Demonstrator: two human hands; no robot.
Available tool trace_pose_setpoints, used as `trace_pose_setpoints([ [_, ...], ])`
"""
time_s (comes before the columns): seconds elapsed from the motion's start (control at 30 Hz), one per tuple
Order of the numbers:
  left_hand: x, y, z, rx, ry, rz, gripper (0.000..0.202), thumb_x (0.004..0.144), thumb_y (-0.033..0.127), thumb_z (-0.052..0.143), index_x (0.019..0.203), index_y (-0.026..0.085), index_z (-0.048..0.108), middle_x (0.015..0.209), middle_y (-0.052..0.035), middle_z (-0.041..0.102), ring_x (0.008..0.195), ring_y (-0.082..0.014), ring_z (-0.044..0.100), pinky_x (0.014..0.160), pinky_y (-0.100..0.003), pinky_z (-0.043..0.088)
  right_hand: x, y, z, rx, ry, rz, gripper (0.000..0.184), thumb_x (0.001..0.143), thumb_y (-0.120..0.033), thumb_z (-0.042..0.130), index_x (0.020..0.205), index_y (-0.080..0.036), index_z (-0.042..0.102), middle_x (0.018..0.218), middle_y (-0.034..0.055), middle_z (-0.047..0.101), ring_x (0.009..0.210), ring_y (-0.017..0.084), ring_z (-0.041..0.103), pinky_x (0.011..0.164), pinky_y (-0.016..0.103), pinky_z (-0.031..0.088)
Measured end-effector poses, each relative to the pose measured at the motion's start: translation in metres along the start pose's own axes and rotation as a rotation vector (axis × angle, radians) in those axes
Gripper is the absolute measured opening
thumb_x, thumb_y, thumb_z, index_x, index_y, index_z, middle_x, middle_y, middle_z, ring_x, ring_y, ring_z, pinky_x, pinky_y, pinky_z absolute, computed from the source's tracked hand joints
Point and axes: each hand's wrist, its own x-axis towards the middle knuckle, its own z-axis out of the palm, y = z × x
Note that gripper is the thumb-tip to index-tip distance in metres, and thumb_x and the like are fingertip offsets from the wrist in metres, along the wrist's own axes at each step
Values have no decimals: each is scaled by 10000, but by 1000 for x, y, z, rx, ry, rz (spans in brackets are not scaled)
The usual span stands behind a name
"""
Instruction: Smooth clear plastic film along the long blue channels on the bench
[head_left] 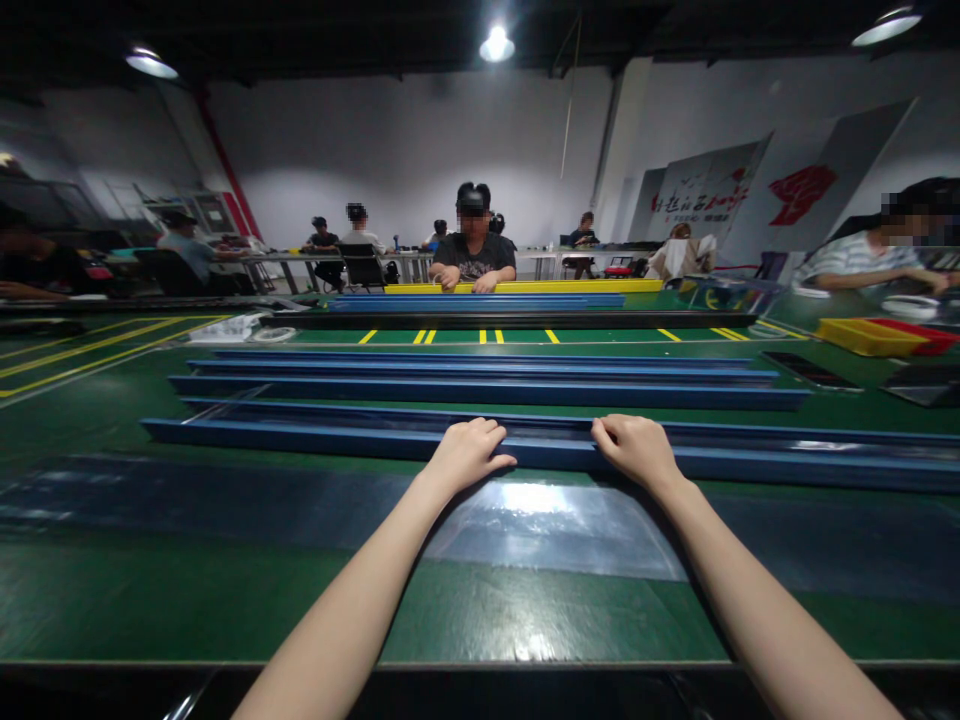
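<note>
Closest to me on the table lies a long blue channel profile (551, 456), running from left to right. My left hand (469, 452) is wrapped over its front wall, with the thumb on the near side. A short way to the right, my right hand (637, 448) grips the same wall, fingers curled over its top edge. Between my arms and stretching out to both sides is a flat clear plastic strip (555, 535), which neither hand holds. Behind the gripped profile sit more blue profiles (480, 390), parallel to it.
The green table (480, 620) carries yellow line marks. Farther back are a black bar (510, 320) and a yellow profile (525, 287), at which a co-worker (474, 255) sits. On the right lie a dark phone-like slab (810, 370) and a yellow tray (870, 337); another person (870, 260) works there.
</note>
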Motion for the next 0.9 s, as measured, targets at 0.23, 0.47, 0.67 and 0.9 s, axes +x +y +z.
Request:
trace_pose_setpoints([
  [0.23, 0, 0, 0, 2, -3, 0, 302, 789, 482, 478, 814, 183, 513, 874, -19, 601, 842, -163, 543, 649, -243, 396, 0, 0, 0, 13, 8, -1, 438, 826, -333, 314, 526, -176, 592, 629, 46, 652, 546, 123, 539, 497, 242, 212],
  [0.47, 0, 0, 0, -4, -2, -4, 299, 788, 481, 480, 810, 184, 512, 879, -19, 600, 845, -164, 541, 650, -243, 394, 0, 0, 0, 16, 17, -3, 435, 824, -330, 322, 512, -177, 584, 616, 39, 647, 540, 118, 537, 495, 239, 210],
  [0.67, 0, 0, 0, -6, -7, -8, 300, 785, 481, 484, 811, 184, 512, 875, -18, 600, 843, -166, 542, 650, -246, 396, 0, 0, 0, 13, 10, 1, 431, 826, -329, 327, 511, -179, 580, 612, 37, 644, 544, 120, 541, 494, 242, 215],
  [0.9, 0, -1, 2, 2, -6, -3, 306, 787, 487, 476, 816, 184, 512, 878, -22, 598, 847, -168, 540, 658, -249, 397, 0, 0, 0, 2, 9, -3, 430, 827, -333, 324, 529, -182, 596, 627, 42, 651, 550, 125, 544, 502, 245, 221],
])
